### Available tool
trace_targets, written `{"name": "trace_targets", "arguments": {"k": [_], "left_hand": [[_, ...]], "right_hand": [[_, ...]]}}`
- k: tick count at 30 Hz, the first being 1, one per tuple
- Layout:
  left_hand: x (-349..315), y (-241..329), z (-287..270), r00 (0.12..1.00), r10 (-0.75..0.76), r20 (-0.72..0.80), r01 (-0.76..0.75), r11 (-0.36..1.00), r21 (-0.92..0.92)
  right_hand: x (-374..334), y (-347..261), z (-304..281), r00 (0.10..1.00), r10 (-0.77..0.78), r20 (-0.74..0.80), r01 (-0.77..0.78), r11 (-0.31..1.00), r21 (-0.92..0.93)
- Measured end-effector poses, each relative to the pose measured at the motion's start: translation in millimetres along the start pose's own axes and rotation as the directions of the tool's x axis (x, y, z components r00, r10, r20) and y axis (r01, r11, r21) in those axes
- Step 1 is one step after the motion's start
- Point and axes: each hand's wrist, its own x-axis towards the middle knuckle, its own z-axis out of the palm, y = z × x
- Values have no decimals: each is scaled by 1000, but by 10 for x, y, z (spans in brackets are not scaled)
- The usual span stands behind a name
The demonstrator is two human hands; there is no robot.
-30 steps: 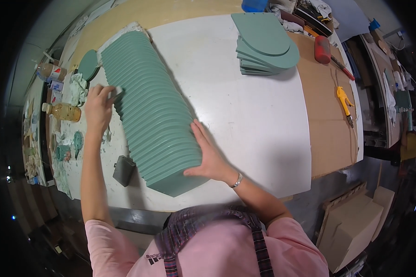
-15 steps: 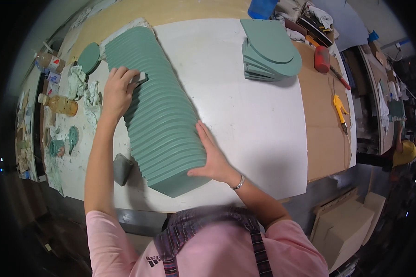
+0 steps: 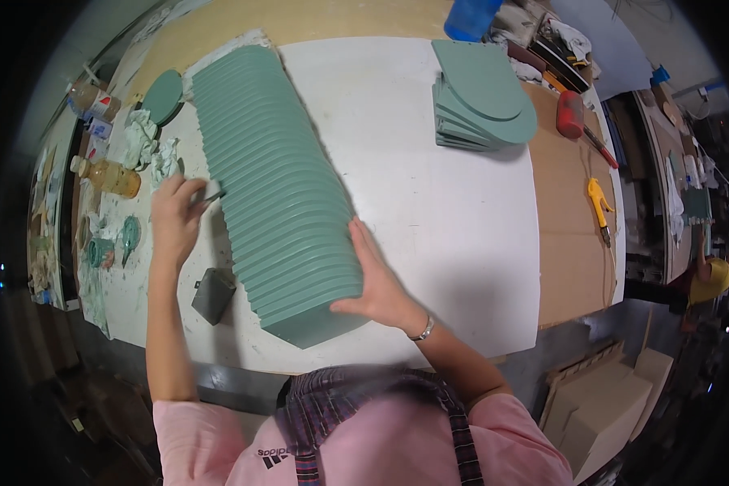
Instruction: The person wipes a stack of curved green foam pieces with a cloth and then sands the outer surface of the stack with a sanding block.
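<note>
Panels [image 3: 275, 174] lie against right fingers [image 3: 364, 244] — beside left fingers [image 3: 188, 189].

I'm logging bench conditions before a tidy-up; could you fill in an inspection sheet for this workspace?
Surface: white board, marked and littered at left; brown cardboard at right.
Job's things: ribbed green piece lying slantwise on the board; small dark-edged piece in hand.
Clutter: crumpled cloths, bottle of yellowish liquid, grey block, stacked green panels, red-headed mallet.
Hands: left hand pinches the small piece by the ribbed piece's left edge, contact unclear; right hand spread against its right side.
Cables: thin hose or cord below the yellow blow gun.
Surroundings: cardboard boxes lower right; another person far right.
</note>
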Motion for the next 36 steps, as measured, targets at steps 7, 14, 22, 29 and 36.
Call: {"name": "trace_targets", "arguments": {"k": [7,14,22,29,36], "left_hand": [[315,714,251,980,189,-61,-193,979,-64],[323,418,370,982,-45,-182,20,990,-139],[590,621,334,982,35,-184,-47,997,-63],[514,627,323,980,-19,-196,-29,971,-239],[-159,278,175,954,-268,-137,246,957,-157]], "right_hand": [[13,10,22,1000,-11,0,11,999,31],[-10,23,32,1000,4,-1,-4,996,88],[-14,63,13,1000,2,2,-2,997,74],[19,-3,26,1000,-20,4,20,997,79],[9,-23,10,1000,-11,-9,12,999,32]]}}
